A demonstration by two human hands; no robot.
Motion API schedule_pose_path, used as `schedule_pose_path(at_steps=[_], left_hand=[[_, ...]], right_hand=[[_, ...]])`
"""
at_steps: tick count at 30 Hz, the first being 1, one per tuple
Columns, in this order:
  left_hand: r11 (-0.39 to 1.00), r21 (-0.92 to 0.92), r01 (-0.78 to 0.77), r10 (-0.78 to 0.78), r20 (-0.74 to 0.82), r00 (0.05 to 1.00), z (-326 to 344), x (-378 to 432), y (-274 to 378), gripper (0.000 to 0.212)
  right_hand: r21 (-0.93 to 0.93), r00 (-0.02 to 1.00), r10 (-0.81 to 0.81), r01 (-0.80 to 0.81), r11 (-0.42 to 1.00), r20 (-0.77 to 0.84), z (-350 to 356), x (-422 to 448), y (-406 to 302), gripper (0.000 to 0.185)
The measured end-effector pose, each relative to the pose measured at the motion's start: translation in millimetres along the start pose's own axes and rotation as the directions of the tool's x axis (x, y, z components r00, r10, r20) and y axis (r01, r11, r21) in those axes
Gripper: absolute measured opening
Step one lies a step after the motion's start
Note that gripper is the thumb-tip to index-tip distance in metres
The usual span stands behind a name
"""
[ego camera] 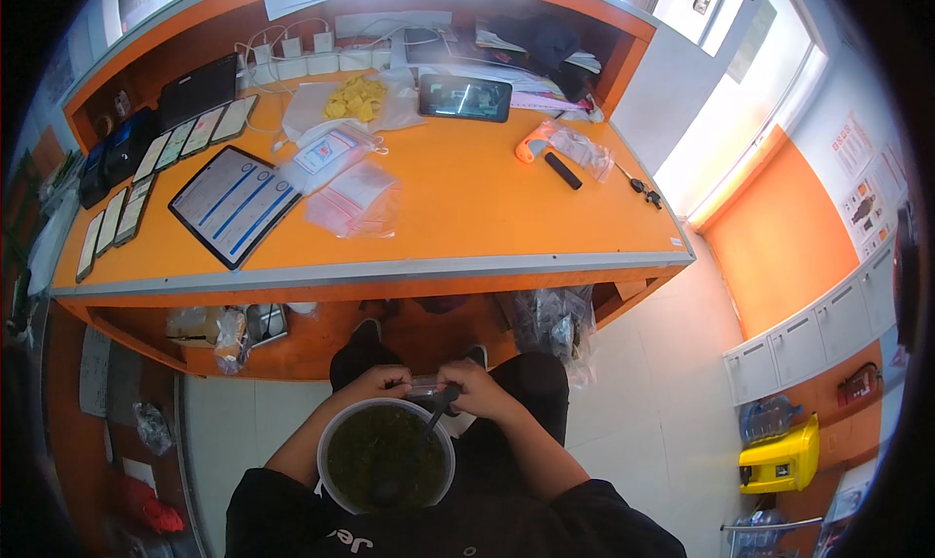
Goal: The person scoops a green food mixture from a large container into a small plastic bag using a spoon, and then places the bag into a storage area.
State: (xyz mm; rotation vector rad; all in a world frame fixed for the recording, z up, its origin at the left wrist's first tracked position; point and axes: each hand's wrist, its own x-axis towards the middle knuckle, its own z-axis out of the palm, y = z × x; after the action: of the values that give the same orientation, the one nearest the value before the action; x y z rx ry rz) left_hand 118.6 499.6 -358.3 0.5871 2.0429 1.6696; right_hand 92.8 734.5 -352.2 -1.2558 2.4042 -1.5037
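Note:
A small clear plastic packet or container [422,387] is held between my two hands, above my lap. My left hand [388,380] pinches its left end. My right hand [464,387] grips the right end, close to the handle of a dark spoon [438,414]. That spoon leans in a round, whitish plastic tub [326,467] of dark green food, which rests near my body just below my hands. Whether my right fingers also touch the spoon handle, I cannot tell.
The orange desk [467,222] ahead bears a tablet [234,206], several phones, zip bags [356,199], yellow chips [356,98] and a phone lying sideways [465,98]. Plastic bags [559,324] sit on the shelf below. A yellow bin [781,456] stands at the right.

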Motion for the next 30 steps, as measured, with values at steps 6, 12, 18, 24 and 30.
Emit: schedule_pose_path(at_steps=[6,12,18,24,30], left_hand=[[0.996,0.048,-0.07,0.07,0.014,0.997,2.5,1.4,9.7,0.01],[0.991,0.11,-0.074,0.071,0.034,0.997,0.0,0.6,11.5,0.01],[0.973,0.185,-0.14,0.142,0.004,0.99,0.2,1.7,15.0,0.01],[0.986,0.114,-0.119,0.126,-0.063,0.99,1.9,2.3,2.2,0.014],[0.997,0.013,-0.072,0.073,-0.14,0.987,0.2,-1.4,-2.2,0.019]], right_hand=[[0.038,0.999,0.025,-0.026,0.999,0.049,3.5,1.1,0.3,0.015],[0.006,0.998,-0.001,0.0,1.0,0.064,13.9,0.2,3.5,0.011],[0.072,0.991,0.022,-0.032,0.997,0.129,-6.3,0.1,-6.6,0.014],[0.293,0.941,0.258,-0.316,0.902,0.22,-7.1,-9.0,8.5,0.015],[0.394,0.934,0.333,-0.357,0.847,0.131,23.9,-8.4,5.7,0.021]])
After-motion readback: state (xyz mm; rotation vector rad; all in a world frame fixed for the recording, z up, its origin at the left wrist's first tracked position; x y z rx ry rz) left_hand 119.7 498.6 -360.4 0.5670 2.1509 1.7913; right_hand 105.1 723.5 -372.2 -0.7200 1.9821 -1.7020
